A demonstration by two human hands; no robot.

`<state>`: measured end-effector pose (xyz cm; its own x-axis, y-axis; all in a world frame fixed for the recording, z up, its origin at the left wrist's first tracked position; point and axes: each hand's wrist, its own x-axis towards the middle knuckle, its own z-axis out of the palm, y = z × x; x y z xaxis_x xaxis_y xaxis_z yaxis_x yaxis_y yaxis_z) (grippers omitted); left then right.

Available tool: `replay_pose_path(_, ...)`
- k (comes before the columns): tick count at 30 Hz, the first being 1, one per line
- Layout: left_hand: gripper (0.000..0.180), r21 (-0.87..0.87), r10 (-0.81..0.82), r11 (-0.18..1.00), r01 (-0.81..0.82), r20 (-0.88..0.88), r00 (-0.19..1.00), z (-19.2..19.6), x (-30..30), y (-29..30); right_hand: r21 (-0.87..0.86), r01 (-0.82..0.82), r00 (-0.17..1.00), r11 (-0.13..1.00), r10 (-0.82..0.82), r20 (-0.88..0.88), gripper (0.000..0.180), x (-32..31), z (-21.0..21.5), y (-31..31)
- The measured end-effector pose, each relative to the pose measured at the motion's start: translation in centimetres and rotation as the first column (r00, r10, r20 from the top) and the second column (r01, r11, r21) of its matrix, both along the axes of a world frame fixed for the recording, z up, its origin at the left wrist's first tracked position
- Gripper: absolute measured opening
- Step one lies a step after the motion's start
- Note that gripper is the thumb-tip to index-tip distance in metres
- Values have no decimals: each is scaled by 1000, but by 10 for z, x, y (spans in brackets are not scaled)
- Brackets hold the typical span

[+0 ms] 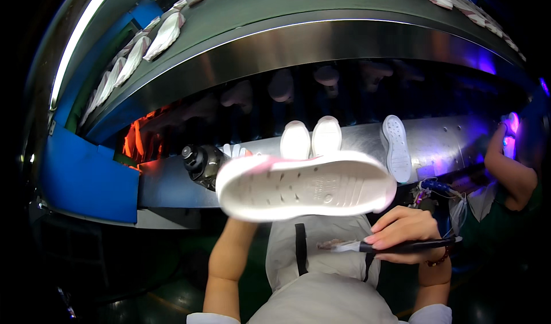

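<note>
A white shoe (304, 187) with a pink edge is held up sole toward me, lying sideways. My left hand is hidden behind the shoe; only its forearm shows below, so it appears to hold the shoe. My right hand (402, 230) is closed on a black-handled brush (396, 246) whose bristle tip points left, just under the shoe's heel end. A light apron with a black strap (300, 248) lies below.
Two white soles (311, 138) and a third (396, 147) stand on the steel conveyor ledge (447, 140). More shoes (163, 34) ride the upper belt. A dark bottle (202, 164) sits left. Orange heater glow (138, 140). Another person's arm (508, 172) is at right.
</note>
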<state>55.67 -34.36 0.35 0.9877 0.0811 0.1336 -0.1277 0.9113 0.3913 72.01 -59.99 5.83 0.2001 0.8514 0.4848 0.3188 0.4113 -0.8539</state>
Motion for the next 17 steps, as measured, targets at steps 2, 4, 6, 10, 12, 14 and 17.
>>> replay_pose_path(2, 69, 4, 187, 982, -190, -192, 963, -21, 18, -23, 13, 93, 994, 996, -92, -64, 21, -4, -3, 11)
replay_pose_path(4, 72, -38, 127, 990, -138, -223, 967, -18, 41, -45, -75, 210, 972, 975, -216, -92, 20, -8, -25, 30)
replay_pose_path(6, 73, -55, 115, 990, -126, -167, 979, -25, 47, -53, -262, 188, 935, 947, -254, -246, 20, -8, -51, 40)
replay_pose_path(10, 76, 48, 231, 973, -227, -271, 934, -20, 51, -64, -137, 340, 934, 930, -351, -66, 17, -9, -51, 51)
replay_pose_path(12, 77, 100, 290, 957, -273, -281, 915, -13, 53, -68, 69, 364, 903, 929, -370, 220, 16, -14, -46, 51)
replay_pose_path(14, 76, 85, 342, 940, -331, -239, 909, -6, 54, -62, 175, 318, 833, 932, -362, 417, 18, -34, -55, 47)
replay_pose_path(17, 77, 193, 516, 856, -479, -267, 814, -7, 44, -43, 164, 205, 846, 965, -259, 465, 15, -48, -54, 33)
